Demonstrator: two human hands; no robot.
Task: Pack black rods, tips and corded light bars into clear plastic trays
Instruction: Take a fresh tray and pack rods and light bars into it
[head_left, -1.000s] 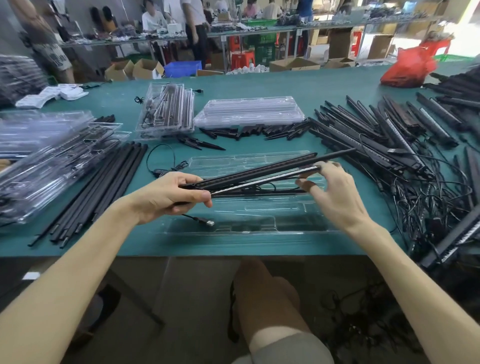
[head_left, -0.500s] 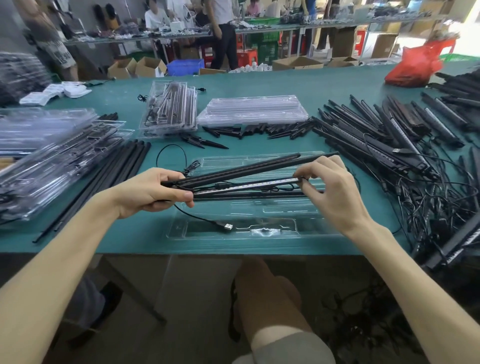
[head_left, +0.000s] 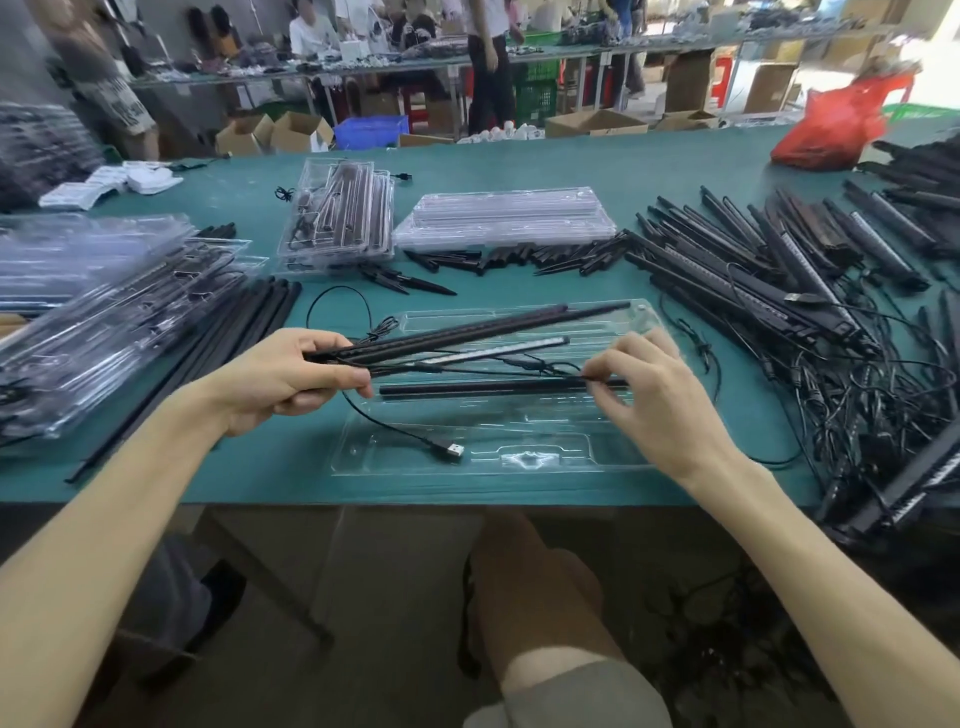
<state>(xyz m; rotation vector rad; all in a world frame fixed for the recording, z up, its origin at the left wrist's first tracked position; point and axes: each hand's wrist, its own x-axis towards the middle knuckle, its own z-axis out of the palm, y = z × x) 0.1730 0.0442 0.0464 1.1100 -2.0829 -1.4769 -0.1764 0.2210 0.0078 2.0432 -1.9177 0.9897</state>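
Note:
A clear plastic tray (head_left: 613, 457) lies open on the green table in front of me. My left hand (head_left: 285, 382) grips the left ends of a bundle of black rods (head_left: 493, 327) and a corded light bar (head_left: 498, 351), held slanting over the tray. One black rod (head_left: 488, 388) lies flat in a tray groove. My right hand (head_left: 660, 400) pinches that rod's right end between thumb and forefinger. The light bar's cord hangs down, and its USB plug (head_left: 451, 450) rests in the tray.
Loose black rods (head_left: 171, 358) and filled trays (head_left: 93, 322) lie at left. A packed tray (head_left: 337, 218), a stack of empty trays (head_left: 504, 218) and black tips (head_left: 519, 257) sit behind. Corded light bars (head_left: 779, 275) are heaped at right. A red bag (head_left: 826, 130) is far right.
My right hand has let go of the bundle's right end and laid one black rod into a tray groove. The cord's plug has dropped further into the tray.

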